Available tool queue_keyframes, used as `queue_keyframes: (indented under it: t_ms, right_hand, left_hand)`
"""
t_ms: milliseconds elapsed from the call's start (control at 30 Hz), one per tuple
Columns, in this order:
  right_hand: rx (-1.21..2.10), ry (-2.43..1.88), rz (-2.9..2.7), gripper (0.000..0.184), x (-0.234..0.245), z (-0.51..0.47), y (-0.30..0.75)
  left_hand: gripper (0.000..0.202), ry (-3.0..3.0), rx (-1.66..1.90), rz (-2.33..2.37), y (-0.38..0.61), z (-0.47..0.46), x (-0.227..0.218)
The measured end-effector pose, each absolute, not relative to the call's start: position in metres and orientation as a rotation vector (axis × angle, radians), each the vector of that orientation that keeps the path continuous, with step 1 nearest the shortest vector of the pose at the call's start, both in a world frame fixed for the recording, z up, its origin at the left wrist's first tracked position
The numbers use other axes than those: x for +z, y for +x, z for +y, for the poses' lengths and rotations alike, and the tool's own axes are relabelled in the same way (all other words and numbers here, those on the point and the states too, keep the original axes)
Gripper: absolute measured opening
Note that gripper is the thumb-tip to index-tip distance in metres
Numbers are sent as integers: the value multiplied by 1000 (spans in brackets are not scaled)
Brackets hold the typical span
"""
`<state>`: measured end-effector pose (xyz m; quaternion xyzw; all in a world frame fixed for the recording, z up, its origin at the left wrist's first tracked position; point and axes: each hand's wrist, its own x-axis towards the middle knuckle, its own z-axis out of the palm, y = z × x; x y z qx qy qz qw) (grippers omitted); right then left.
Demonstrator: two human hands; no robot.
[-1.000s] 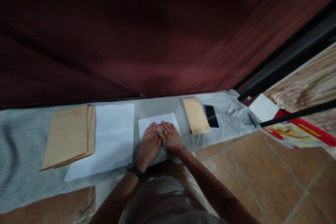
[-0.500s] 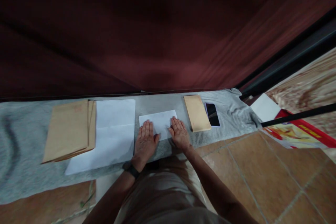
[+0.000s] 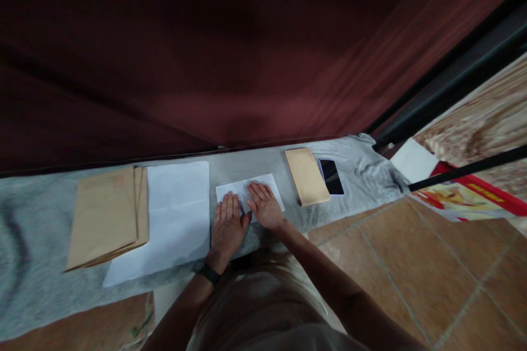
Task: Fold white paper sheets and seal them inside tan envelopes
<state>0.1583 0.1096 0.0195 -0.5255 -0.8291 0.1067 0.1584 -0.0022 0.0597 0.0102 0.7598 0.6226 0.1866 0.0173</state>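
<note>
As you look down from the head camera, both of your hands lie palm down on the small white rectangular sheet of paper (image 3: 242, 193), which sits at the middle of the near side, right of the large white paper sheet (image 3: 179, 225). Your left hand (image 3: 228, 229) is flat with fingers together and thumb out to the right; your right hand (image 3: 265, 209) slants toward the far left, fingers slightly apart. Neither grips anything. Good work here likely depends on even pressure: let the left palm anchor the paper and smooth with the right fingertips, lightly enough that the soft support doesn't wrinkle it. Whether a crease runs beneath your hands, you cannot tell. Under everything lies a grey fabric cover (image 3: 364, 175), rumpled at the far right. A stack of brown paper envelopes (image 3: 105, 216) overlaps the large sheet's left part, while a narrow brown paper envelope (image 3: 307, 176) lies to your right, just beside a black-screened phone (image 3: 331, 177). Beyond hangs a dark red curtain (image 3: 263, 77); orange-brown floor tiles (image 3: 399, 263) and a red-and-yellow printed package (image 3: 461, 201) show at the right.
</note>
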Motion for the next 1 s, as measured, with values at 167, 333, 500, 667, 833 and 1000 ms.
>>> queue_keyframes:
  t_ms: [167, 333, 500, 667, 833, 1000]
  right_hand:
    - [278, -1514, -2358, 50, 14, 114, 154]
    - [243, -1556, -2341, 49, 14, 118, 156]
    - [232, -1610, -2328, 48, 15, 124, 157]
    - [245, -1669, -2316, 48, 19, 139, 165]
    - [255, -1702, -2357, 43, 35, 159, 176]
    - [394, -1773, -2404, 39, 56, 183, 179]
  left_hand:
    - [67, 2367, 589, 1932, -2, 59, 11]
    - [67, 2363, 579, 1932, -2, 59, 15]
    - [63, 2362, 550, 1922, -2, 63, 18]
    - [64, 2379, 569, 1936, -2, 64, 14]
    - [64, 2398, 539, 1950, -3, 64, 13]
    - [60, 2428, 522, 1936, -5, 63, 14]
